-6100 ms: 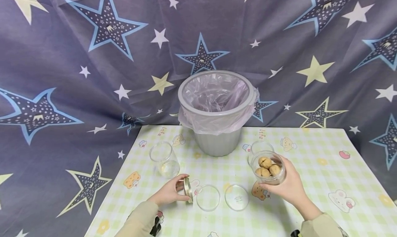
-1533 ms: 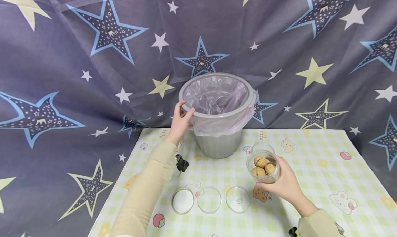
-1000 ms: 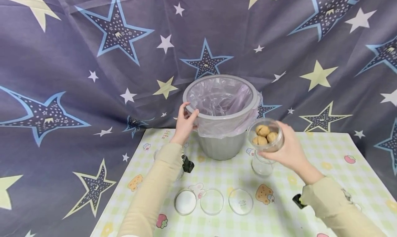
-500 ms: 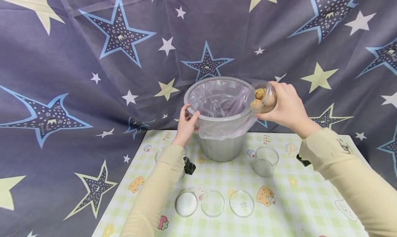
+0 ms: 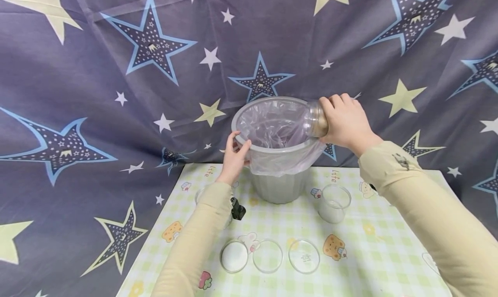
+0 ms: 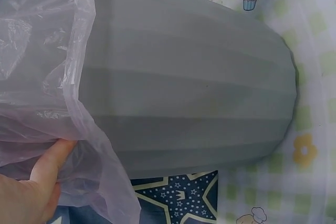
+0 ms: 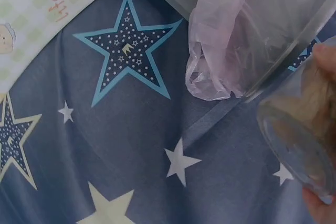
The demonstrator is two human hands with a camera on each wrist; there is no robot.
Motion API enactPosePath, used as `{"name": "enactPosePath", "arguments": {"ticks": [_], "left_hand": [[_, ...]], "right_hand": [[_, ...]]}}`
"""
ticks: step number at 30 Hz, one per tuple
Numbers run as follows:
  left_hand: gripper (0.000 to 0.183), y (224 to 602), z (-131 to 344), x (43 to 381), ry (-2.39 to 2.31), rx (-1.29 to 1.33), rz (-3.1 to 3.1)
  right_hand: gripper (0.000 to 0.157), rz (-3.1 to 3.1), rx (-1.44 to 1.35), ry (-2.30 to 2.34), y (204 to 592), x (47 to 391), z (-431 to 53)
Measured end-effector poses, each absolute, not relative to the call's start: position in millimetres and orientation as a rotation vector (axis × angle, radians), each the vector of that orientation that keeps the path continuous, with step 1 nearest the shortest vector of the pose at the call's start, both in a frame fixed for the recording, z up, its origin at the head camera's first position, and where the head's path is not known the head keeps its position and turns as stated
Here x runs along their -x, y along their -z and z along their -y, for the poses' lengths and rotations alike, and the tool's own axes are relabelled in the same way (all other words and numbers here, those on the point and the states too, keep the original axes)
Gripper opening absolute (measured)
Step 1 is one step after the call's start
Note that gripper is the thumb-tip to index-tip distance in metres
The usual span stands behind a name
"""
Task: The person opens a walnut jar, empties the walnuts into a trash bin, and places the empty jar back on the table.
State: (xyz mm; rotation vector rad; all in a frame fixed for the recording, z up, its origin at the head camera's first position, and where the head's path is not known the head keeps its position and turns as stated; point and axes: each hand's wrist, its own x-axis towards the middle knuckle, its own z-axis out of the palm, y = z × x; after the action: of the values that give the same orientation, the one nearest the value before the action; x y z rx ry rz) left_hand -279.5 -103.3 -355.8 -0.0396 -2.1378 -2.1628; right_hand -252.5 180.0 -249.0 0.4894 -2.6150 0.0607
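Observation:
My right hand (image 5: 347, 122) grips a clear jar (image 5: 312, 117) tipped sideways over the right side of the grey trash can's rim. The jar's mouth points into the can, and brownish walnuts (image 5: 322, 123) show through its wall, partly hidden by the hand. In the right wrist view the jar's base (image 7: 294, 142) faces the camera. My left hand (image 5: 233, 159) holds the left front of the trash can (image 5: 278, 186) at its rim, over the translucent pinkish liner bag (image 5: 272, 161). In the left wrist view those fingers press the bag (image 6: 71, 142).
An uncovered clear jar (image 5: 334, 204) stands right of the can. Another clear jar (image 5: 199, 193) is mostly behind my left sleeve. Three round lids lie in front: a gold-rimmed lid (image 5: 234, 256), a clear lid (image 5: 267, 256) and a second clear lid (image 5: 304, 256). A starry curtain (image 5: 186, 42) hangs behind.
The left hand set the gold-rimmed lid down and took hold of the can's rim. The right hand raised the walnut jar from the table's right side and tipped it over the can.

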Motion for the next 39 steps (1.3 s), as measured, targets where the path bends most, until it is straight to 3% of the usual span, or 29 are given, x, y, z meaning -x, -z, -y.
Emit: {"name": "enactPosePath", "arguments": {"ticks": [17, 26, 33, 39], "left_hand": [[0.051, 353.2, 101.3, 279.2, 2.138, 0.072, 2.137], [0.052, 355.2, 103.2, 279.0, 2.136, 0.066, 2.146], [0.051, 357.9, 102.5, 279.5, 2.139, 0.080, 2.139], [0.052, 358.8, 102.7, 279.1, 2.125, 0.084, 2.140]], "right_hand": [[0.083, 2.540, -0.538, 0.083, 244.9, 259.3, -172.1], [0.072, 2.329, -0.741, 0.275, 250.0, 262.4, -170.7], [0.080, 2.315, -0.741, 0.270, 254.3, 262.3, -171.5], [0.077, 2.296, -0.747, 0.249, 256.6, 262.7, -172.4]]}}
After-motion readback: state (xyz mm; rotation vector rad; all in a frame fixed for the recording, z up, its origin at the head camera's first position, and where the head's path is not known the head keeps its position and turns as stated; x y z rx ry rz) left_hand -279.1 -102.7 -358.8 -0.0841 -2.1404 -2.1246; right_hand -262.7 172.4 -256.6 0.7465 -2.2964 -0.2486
